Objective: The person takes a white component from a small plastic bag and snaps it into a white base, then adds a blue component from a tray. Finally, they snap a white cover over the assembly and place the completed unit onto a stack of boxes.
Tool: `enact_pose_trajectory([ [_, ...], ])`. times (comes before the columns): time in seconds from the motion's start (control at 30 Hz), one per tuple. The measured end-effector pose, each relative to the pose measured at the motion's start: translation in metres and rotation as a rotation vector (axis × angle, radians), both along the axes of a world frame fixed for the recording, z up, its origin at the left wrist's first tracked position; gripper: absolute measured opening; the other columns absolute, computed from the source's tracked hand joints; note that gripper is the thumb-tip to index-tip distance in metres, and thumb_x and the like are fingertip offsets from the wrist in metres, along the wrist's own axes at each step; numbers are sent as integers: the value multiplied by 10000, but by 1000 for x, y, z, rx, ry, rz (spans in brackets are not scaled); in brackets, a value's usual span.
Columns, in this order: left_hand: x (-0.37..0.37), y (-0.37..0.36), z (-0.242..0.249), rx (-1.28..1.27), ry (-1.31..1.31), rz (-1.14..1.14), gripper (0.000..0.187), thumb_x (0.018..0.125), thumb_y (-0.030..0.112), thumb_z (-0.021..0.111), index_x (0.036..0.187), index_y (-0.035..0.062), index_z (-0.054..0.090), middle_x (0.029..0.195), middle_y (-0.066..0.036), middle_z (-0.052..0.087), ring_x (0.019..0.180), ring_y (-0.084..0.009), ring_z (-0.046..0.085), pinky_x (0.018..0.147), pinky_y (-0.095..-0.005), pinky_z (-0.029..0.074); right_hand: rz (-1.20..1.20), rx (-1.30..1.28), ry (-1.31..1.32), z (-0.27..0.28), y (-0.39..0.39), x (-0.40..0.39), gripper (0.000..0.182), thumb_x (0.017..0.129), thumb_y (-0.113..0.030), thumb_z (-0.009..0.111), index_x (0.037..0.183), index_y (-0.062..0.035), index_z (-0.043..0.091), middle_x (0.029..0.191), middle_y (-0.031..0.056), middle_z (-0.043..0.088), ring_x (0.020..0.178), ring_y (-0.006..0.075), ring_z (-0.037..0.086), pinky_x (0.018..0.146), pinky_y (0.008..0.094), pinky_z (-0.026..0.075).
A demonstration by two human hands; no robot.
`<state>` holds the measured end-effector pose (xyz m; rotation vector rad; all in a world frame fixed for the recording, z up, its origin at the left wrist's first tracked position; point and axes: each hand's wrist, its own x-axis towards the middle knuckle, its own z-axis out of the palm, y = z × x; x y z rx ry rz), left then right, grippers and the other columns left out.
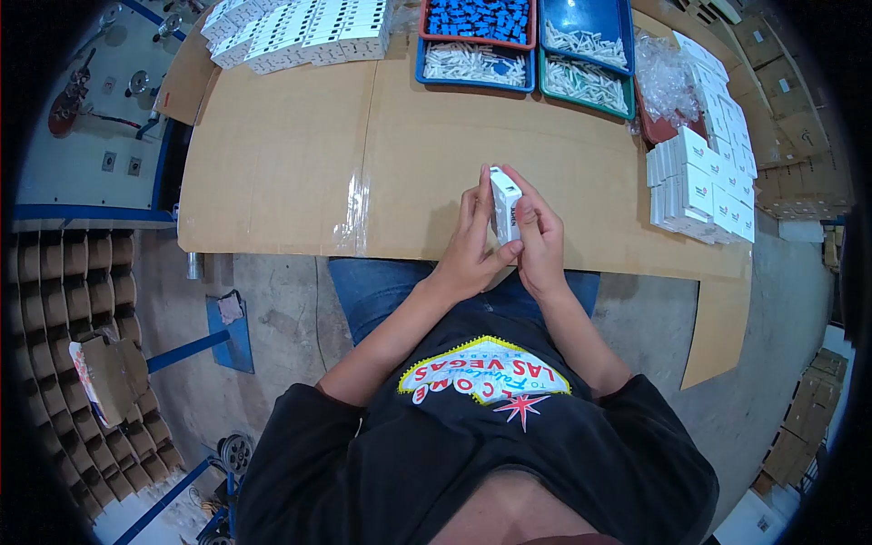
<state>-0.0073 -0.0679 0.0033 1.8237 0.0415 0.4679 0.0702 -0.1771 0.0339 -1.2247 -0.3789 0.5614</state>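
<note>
Over the near edge of the cardboard-covered table [427, 200], a small white box [502, 207] stands upright between my two hands, its narrow side with dark print facing me. My left hand [468, 247] grips its left side, with the thumb across the lower end. My right hand [542, 243] closes on the right side, its thumb bent against the box's face. Both palms hide part of the box. The upper end looks closed, though the detail is too small to be sure.
Stacked white boxes stand at the back left [318, 32] and on the right [699, 186]. Trays at the back hold blue pieces [481, 20] and white slim pieces [477, 64]. Clear plastic bags [668, 77] lie beside them. A cardboard divider grid [86, 345] is at the lower left.
</note>
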Motion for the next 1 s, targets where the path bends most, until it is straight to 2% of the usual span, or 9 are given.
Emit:
enact_pose_trajectory([
  [0.1,-4,-2,0,57,-2,27,901,1018,411,509,1620,-22,-2,1430,-278,390,1300,-398,442,1117,-447,365,13,-122,-113,-2,-3,-2,497,1082,-311,542,1470,-1,521,1284,96,652,1089,125,601,937,281,487],
  [0.17,-5,-4,2,74,0,50,879,1017,399,490,1615,-39,17,1446,-293,380,1311,-416,435,1124,-455,354,-7,-168,-360,-5,-1,-6,565,1104,-402,447,1485,13,499,1350,128,634,1157,139,596,981,284,473],
  [0.2,-5,-5,3,89,1,70,859,1015,387,472,1610,-55,37,1462,-308,369,1322,-433,427,1132,-464,343,-7,-168,-359,-4,-3,-7,565,1104,-402,447,1485,13,499,1350,128,634,1157,139,596,981,284,473],
  [0.27,-5,-6,-1,111,-19,94,873,1002,407,481,1611,-47,51,1436,-319,372,1294,-448,445,1107,-470,367,36,-244,-449,-1,-5,-5,577,1115,-399,408,1487,36,483,1313,142,652,1116,142,614,956,277,479],
  [0.37,-4,-8,-3,126,-53,131,886,991,444,478,1610,-46,76,1405,-333,381,1265,-463,465,1078,-475,393,-4,-208,-552,-5,-3,-6,584,1123,-392,374,1476,61,482,1263,148,673,1082,153,631,936,278,485],
  [0.7,-6,-13,-1,94,-73,158,872,1002,482,439,1595,-76,128,1397,-346,408,1271,-459,467,1081,-475,391,-2,-234,-629,-2,-7,-4,569,1131,-358,339,1433,91,517,1236,169,692,1039,178,664,884,298,514],
  [0.9,-7,-13,-3,65,-62,132,854,1007,453,446,1595,-74,120,1420,-345,392,1280,-461,464,1086,-479,388,10,-285,-549,-6,-9,-4,580,1131,-371,337,1422,93,527,1244,170,689,1043,175,662,889,303,516],
  [0.97,-6,-12,-5,99,-69,143,852,1006,443,450,1597,-72,114,1423,-339,391,1286,-452,464,1085,-473,391,-35,-212,-533,-11,-6,-5,498,1129,-321,372,1438,30,545,1017,110,699,859,126,618,751,269,504],
  [1.0,-5,-12,-5,132,-77,154,851,1005,433,453,1598,-69,107,1427,-332,391,1292,-442,465,1084,-467,394,-35,-211,-534,-10,-5,-5,498,1129,-321,372,1438,30,545,1017,110,699,859,126,618,751,269,504],
])
